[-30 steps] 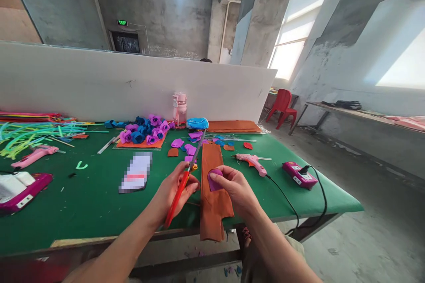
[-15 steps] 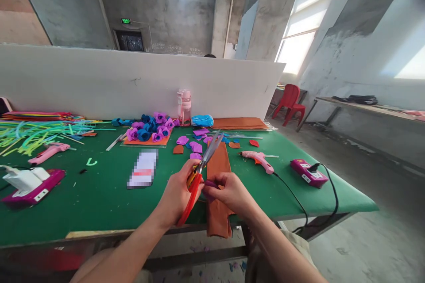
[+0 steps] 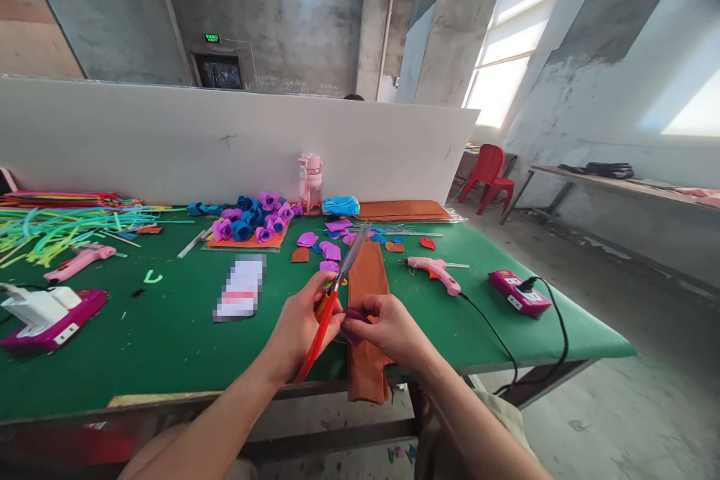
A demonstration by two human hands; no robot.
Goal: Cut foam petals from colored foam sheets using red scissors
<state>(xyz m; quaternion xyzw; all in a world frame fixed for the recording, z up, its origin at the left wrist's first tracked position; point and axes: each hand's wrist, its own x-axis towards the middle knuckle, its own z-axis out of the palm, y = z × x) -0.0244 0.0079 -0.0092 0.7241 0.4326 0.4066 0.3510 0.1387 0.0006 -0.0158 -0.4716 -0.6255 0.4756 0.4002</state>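
Observation:
Red-handled scissors (image 3: 316,341) rest in my left hand (image 3: 297,324), blades nearly together and pointing up and away. The tips of that hand's fingers also meet the edge of a small dark purple petal-like piece (image 3: 354,327). My right hand (image 3: 397,326) is closed in a pinch on this piece, which its fingers partly cover. Beneath both hands lies a long brown strip of crepe-like material (image 3: 370,270), its near end hanging over the table edge. Loose purple petals (image 3: 329,250) are scattered just beyond the scissors.
On the green table (image 3: 180,352), purple and blue flowers (image 3: 247,221) sit at back left. A pink glue gun (image 3: 436,270) and a power strip (image 3: 520,294) are to the right. Another glue gun (image 3: 79,262) lies left. A pink bottle (image 3: 310,184) stands by the white partition (image 3: 140,139).
The scissors have tilted slightly in my left hand, their handle shifting a little left. The purple piece has turned slightly between my fingers. The whole view has shifted a touch.

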